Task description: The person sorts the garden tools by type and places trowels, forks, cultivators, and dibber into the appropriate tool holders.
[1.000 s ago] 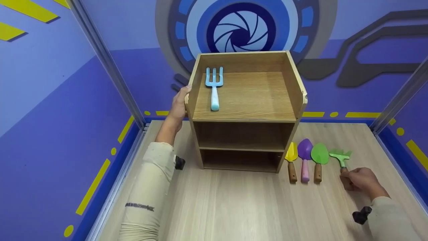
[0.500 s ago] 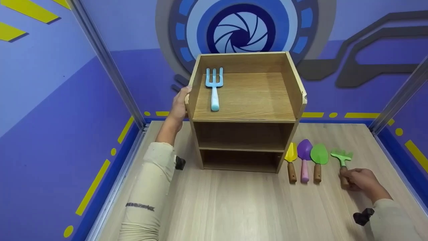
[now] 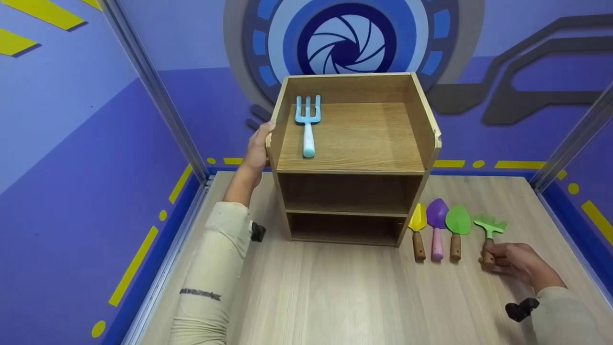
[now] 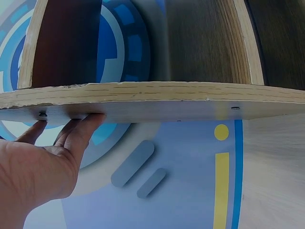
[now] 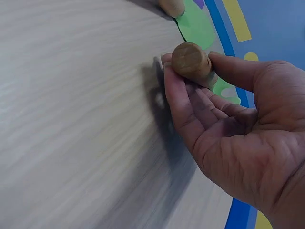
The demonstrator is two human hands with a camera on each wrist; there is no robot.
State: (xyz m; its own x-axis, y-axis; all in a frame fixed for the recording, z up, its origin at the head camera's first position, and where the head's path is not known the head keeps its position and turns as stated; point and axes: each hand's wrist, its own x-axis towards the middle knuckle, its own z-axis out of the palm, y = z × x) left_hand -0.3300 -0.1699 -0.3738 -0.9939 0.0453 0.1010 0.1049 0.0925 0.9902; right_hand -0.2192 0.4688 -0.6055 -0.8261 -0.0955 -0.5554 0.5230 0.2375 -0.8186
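My right hand [image 3: 519, 261] pinches the brown wooden handle [image 5: 190, 61] of a small green hand rake [image 3: 489, 223], thumb on one side and fingers on the other. In the right wrist view the handle's round end faces the camera. My left hand [image 3: 257, 148] rests against the left side of a wooden shelf unit [image 3: 352, 171]; in the left wrist view its fairly straight fingers [image 4: 85, 133] touch the outer face of the side panel. On the unit's top board lies a light blue hand fork [image 3: 308, 125], tines pointing to the back.
Left of the rake, a yellow trowel [image 3: 418, 232], a purple trowel [image 3: 437, 229] and a green trowel [image 3: 457, 232] lie in a row on the wooden tabletop [image 3: 335, 292]. The unit has two compartments below its top. Blue patterned walls [image 3: 196, 96] enclose the table.
The rake's handle has swung slightly left in my right hand, and the fingers now show further round it. My left hand and the shelf unit have stayed put.
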